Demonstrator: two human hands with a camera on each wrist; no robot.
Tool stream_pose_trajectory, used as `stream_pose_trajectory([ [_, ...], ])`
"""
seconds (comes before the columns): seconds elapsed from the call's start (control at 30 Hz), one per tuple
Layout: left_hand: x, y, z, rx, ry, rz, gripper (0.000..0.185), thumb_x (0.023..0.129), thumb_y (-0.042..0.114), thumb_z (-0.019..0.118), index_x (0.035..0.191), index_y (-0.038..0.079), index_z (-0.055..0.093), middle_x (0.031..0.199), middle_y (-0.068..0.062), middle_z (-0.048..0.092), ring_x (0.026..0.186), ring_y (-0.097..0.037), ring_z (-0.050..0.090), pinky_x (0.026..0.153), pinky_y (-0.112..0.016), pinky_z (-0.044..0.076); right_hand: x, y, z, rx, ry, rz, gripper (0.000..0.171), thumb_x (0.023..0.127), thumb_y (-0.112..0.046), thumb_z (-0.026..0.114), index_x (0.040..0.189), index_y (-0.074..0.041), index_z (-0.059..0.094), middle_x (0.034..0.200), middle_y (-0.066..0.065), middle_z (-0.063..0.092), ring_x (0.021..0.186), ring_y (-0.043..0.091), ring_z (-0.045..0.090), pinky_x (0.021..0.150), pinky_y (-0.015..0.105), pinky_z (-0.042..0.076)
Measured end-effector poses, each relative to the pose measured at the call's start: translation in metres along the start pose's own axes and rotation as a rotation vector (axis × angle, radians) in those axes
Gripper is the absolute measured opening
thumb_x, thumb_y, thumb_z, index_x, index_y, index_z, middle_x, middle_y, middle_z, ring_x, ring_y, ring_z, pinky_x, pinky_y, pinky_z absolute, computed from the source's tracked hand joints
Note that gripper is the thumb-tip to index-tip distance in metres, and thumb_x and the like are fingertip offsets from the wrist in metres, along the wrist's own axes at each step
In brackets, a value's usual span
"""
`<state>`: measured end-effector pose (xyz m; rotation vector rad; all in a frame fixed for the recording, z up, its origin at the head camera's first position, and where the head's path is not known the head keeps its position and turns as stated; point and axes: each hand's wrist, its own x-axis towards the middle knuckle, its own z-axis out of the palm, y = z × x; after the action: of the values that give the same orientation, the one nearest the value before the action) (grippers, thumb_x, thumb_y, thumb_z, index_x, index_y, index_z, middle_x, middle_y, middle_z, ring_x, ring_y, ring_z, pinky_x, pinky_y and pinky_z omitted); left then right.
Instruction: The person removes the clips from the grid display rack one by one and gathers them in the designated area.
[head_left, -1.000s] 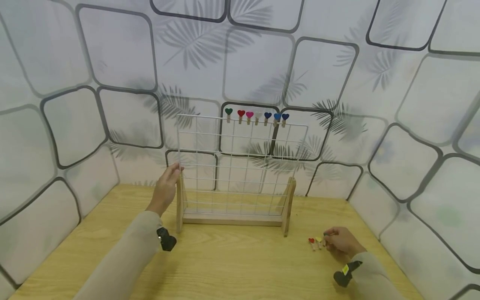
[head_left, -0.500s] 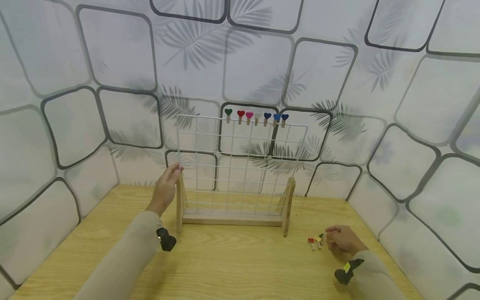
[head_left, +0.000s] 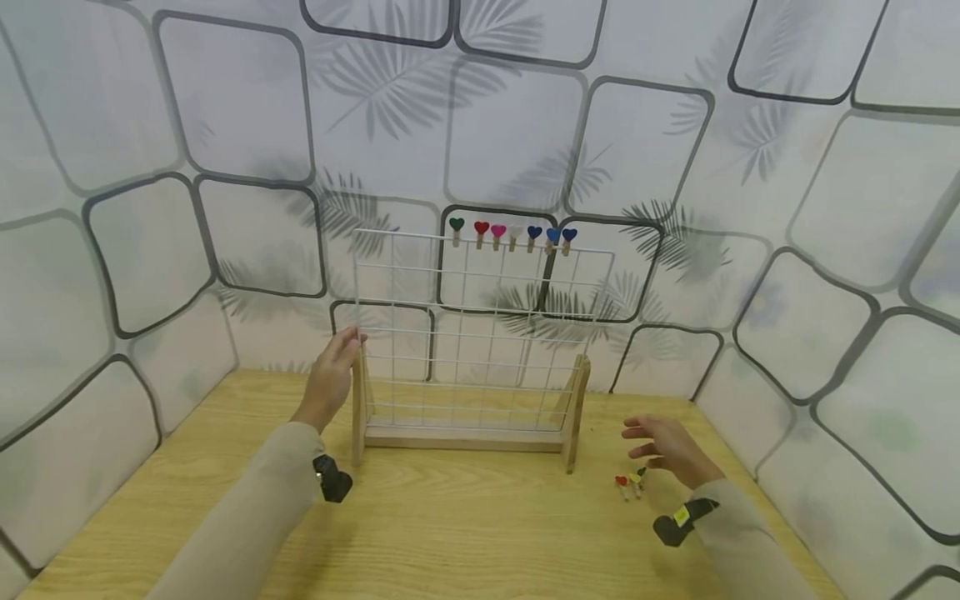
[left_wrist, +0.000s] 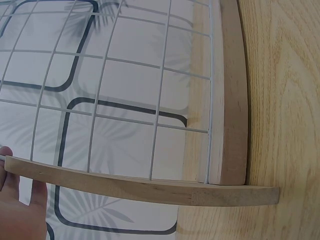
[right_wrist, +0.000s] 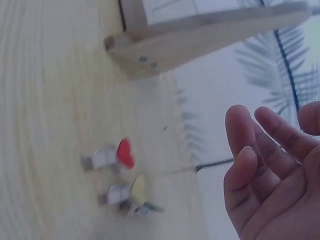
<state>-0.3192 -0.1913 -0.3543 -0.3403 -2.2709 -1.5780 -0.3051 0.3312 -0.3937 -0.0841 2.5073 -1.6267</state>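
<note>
A white wire grid (head_left: 480,312) stands upright in a wooden base (head_left: 465,443). My left hand (head_left: 328,377) pinches its left edge, just above the top of the left wooden post (left_wrist: 135,189). Several small wooden clothespins with coloured hearts are clipped along the top wire, among them a green-heart clothespin (head_left: 457,232) and a pink-heart clothespin (head_left: 498,237). My right hand (head_left: 671,450) is raised over the table, fingers apart and holding nothing. Below it lie a red-heart clothespin (right_wrist: 107,157), a yellow-heart clothespin (right_wrist: 122,194) and a green-heart clothespin (head_left: 642,472), close together.
The wooden table (head_left: 465,533) carries the rack and the loose clothespins. Patterned walls (head_left: 510,133) enclose it at the back and on both sides. The rack's right wooden post (head_left: 577,414) stands between the grid and the loose clothespins.
My right hand has lifted off the loose clothespins, moved slightly away from me and spread its fingers. The green-heart clothespin now lies beside the yellow one. My left hand has stayed put.
</note>
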Motion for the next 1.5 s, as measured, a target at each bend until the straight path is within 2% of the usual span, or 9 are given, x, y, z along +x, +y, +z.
stream_pose_trajectory([
  [0.1, 0.000, 0.000, 0.000, -0.005, 0.001, 0.001, 0.055, 0.108, 0.035, 0.027, 0.149, 0.000, 0.029, 0.146, -0.018, 0.043, 0.139, -0.036, 0.031, 0.112, -0.052, 0.024, 0.003, -0.016, 0.005, -0.003, -0.022, -0.041, 0.054, 0.107, -0.036, 0.033, 0.139, 0.007, 0.043, 0.128, 0.020, 0.055, 0.094, 0.032, 0.063, 0.069, 0.039, 0.052],
  [0.33, -0.003, -0.003, -0.002, 0.003, 0.007, 0.000, 0.054, 0.108, 0.034, 0.027, 0.149, -0.001, 0.030, 0.145, -0.020, 0.043, 0.138, -0.036, 0.031, 0.113, -0.052, 0.023, 0.013, -0.055, 0.021, -0.019, -0.063, -0.142, 0.053, 0.107, -0.036, 0.037, 0.134, 0.008, 0.046, 0.121, 0.020, 0.059, 0.086, 0.022, 0.065, 0.066, 0.034, 0.050],
  [0.57, -0.002, 0.000, -0.002, 0.000, 0.007, 0.003, 0.055, 0.108, 0.036, 0.027, 0.149, 0.000, 0.029, 0.146, -0.019, 0.043, 0.139, -0.035, 0.030, 0.113, -0.052, 0.023, 0.016, -0.103, 0.036, -0.011, -0.071, -0.242, 0.051, 0.106, -0.033, 0.039, 0.130, 0.011, 0.048, 0.124, 0.028, 0.056, 0.082, 0.020, 0.066, 0.062, 0.030, 0.051],
  [0.77, 0.000, 0.002, -0.001, 0.007, 0.009, 0.007, 0.055, 0.108, 0.036, 0.027, 0.149, 0.000, 0.030, 0.145, -0.018, 0.043, 0.139, -0.035, 0.030, 0.113, -0.052, 0.024, 0.020, -0.141, 0.044, -0.029, -0.076, -0.325, 0.046, 0.106, -0.031, 0.040, 0.126, 0.008, 0.054, 0.117, 0.018, 0.061, 0.082, 0.020, 0.065, 0.064, 0.033, 0.053],
  [0.93, 0.000, 0.001, -0.002, 0.012, 0.013, 0.005, 0.055, 0.108, 0.036, 0.027, 0.149, 0.000, 0.030, 0.145, -0.018, 0.044, 0.139, -0.035, 0.030, 0.113, -0.052, 0.023, 0.020, -0.177, 0.052, -0.015, -0.074, -0.374, 0.043, 0.106, -0.030, 0.040, 0.120, 0.007, 0.056, 0.119, 0.019, 0.058, 0.081, 0.016, 0.065, 0.066, 0.032, 0.053],
  [1.1, -0.001, 0.001, -0.001, 0.013, 0.015, -0.003, 0.054, 0.108, 0.037, 0.027, 0.149, 0.001, 0.031, 0.145, -0.016, 0.044, 0.139, -0.035, 0.031, 0.113, -0.052, 0.023, 0.018, -0.214, 0.060, 0.005, -0.080, -0.445, 0.043, 0.106, -0.029, 0.040, 0.121, 0.009, 0.054, 0.118, 0.016, 0.058, 0.080, 0.016, 0.065, 0.063, 0.027, 0.051],
  [1.33, -0.002, 0.001, 0.000, 0.016, 0.012, -0.016, 0.055, 0.108, 0.037, 0.027, 0.149, 0.002, 0.031, 0.146, -0.015, 0.044, 0.138, -0.035, 0.031, 0.113, -0.052, 0.024, 0.022, -0.260, 0.072, -0.005, -0.072, -0.509, 0.041, 0.106, -0.030, 0.041, 0.124, 0.004, 0.056, 0.122, 0.017, 0.059, 0.079, 0.016, 0.065, 0.064, 0.027, 0.052],
  [1.5, -0.002, 0.000, 0.001, 0.014, 0.015, -0.016, 0.055, 0.108, 0.037, 0.027, 0.149, 0.001, 0.030, 0.146, -0.015, 0.044, 0.138, -0.035, 0.031, 0.113, -0.052, 0.024, 0.025, -0.291, 0.085, 0.030, -0.076, -0.553, 0.038, 0.106, -0.028, 0.043, 0.124, 0.002, 0.057, 0.125, 0.018, 0.058, 0.078, 0.017, 0.065, 0.061, 0.026, 0.051],
])
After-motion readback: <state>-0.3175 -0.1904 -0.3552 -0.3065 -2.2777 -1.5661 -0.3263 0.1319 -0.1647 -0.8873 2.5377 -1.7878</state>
